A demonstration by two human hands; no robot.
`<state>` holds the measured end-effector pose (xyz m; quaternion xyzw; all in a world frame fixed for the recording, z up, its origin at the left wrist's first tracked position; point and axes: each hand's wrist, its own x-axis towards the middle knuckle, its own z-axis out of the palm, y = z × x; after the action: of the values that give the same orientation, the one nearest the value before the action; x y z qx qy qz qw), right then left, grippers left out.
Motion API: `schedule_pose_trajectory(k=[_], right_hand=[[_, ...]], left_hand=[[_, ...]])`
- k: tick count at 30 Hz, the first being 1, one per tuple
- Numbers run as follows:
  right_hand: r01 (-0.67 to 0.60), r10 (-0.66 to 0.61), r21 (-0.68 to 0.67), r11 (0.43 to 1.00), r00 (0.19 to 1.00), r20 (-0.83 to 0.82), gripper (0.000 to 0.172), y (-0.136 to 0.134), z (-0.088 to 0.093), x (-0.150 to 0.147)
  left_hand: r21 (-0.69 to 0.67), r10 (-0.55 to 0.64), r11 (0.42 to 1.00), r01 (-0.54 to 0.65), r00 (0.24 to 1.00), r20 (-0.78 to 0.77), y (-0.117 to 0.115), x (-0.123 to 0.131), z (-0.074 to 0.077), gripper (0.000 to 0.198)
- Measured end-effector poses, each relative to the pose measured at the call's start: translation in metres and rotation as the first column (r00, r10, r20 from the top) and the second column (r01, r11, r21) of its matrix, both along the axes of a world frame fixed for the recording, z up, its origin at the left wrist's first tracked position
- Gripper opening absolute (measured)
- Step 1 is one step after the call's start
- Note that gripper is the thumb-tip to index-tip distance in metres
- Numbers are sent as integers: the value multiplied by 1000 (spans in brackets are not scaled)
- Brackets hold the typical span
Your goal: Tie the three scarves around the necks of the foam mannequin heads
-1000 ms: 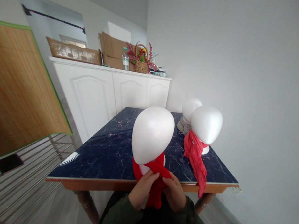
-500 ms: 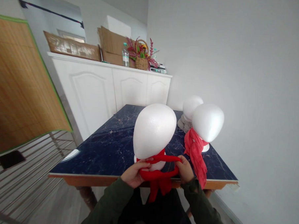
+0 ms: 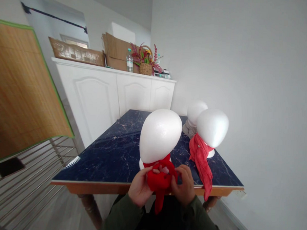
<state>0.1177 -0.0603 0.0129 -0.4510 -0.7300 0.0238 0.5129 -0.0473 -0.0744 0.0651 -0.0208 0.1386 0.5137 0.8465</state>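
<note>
A white foam head [image 3: 160, 135] stands at the near edge of the dark blue marble table [image 3: 111, 154]. A red scarf [image 3: 160, 178] is wrapped round its neck, with its ends hanging over the table edge. My left hand [image 3: 140, 187] and my right hand [image 3: 184, 186] are both closed on the scarf at the front of the neck, close together. To the right stands a second foam head [image 3: 212, 127] with a lighter red scarf [image 3: 201, 163] hanging from it. Behind it is a third foam head [image 3: 196, 111] with a grey scarf [image 3: 190, 129].
A white cabinet [image 3: 113, 93] stands behind the table, bearing cardboard boxes [image 3: 115, 52], a water bottle [image 3: 129, 60] and a flower basket [image 3: 146, 62]. A bamboo mat [image 3: 19, 95] and a wire rack [image 3: 31, 174] are at the left. A plain wall is at the right.
My hands had spread apart, pulling the red scarf ends sideways; they have since come back together in front of the neck, bunching the scarf.
</note>
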Motion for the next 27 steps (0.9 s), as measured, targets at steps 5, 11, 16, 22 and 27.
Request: schedule_pose_trajectory(k=[5,11,16,22,27], right_hand=[[-373,368,-310,874,927,-76,49,-28,19,-28],[-830,392,-380,409,536,-748,53,-25,13,-28],[-798,241,-426,427,554,-797,59,-34,16,-24],[-732,282,-616,291,681,-676,29,-45,39,35],[-788,83,-391,475,483,-872,35,-51,41,85]], left_hand=[[21,21,1000,-19,996,-81,-1,10,2,22],[62,44,997,-36,990,-135,-3,14,6,28],[94,49,995,-38,992,-117,-2,12,11,26],[195,1,981,21,993,-114,-1,4,3,22],[239,54,971,-2,976,-213,-3,5,1,30]])
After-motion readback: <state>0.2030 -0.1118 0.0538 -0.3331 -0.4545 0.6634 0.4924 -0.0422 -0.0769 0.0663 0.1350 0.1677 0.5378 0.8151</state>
